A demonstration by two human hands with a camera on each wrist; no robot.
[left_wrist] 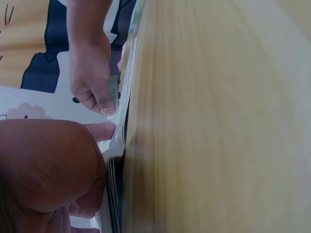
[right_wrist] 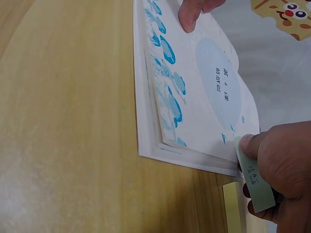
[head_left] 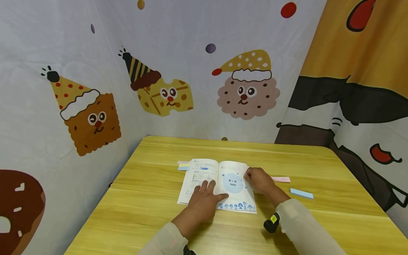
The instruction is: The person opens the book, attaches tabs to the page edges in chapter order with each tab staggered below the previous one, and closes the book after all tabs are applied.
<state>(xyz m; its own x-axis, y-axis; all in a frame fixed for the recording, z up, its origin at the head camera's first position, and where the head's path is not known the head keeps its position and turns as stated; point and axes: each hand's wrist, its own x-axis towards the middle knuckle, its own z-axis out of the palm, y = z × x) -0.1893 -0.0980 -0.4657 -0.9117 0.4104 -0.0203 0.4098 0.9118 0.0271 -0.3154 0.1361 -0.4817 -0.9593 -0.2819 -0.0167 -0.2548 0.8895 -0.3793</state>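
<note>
An open book (head_left: 237, 203) lies on the wooden table, a blue circle with printed characters on its right page. My left hand (head_left: 204, 202) rests across the lower part of the pages, fingers spread, thumb (right_wrist: 189, 22) on the right page. At that page's outer edge, my right hand (head_left: 257, 180) pinches a pale green sticky note (right_wrist: 257, 187) with handwriting on it. One end of the note overlaps the page edge in the right wrist view. Pink, yellow and blue tabs (head_left: 183, 166) stick out from the book's left side.
Right of the book lie a pink sticky note (head_left: 281, 179) and a blue sticky pad (head_left: 301, 193). A yellow pad (right_wrist: 234, 208) shows beneath the right hand in the right wrist view. Behind the table (head_left: 153, 177) hangs a cartoon-printed cloth (head_left: 191, 35).
</note>
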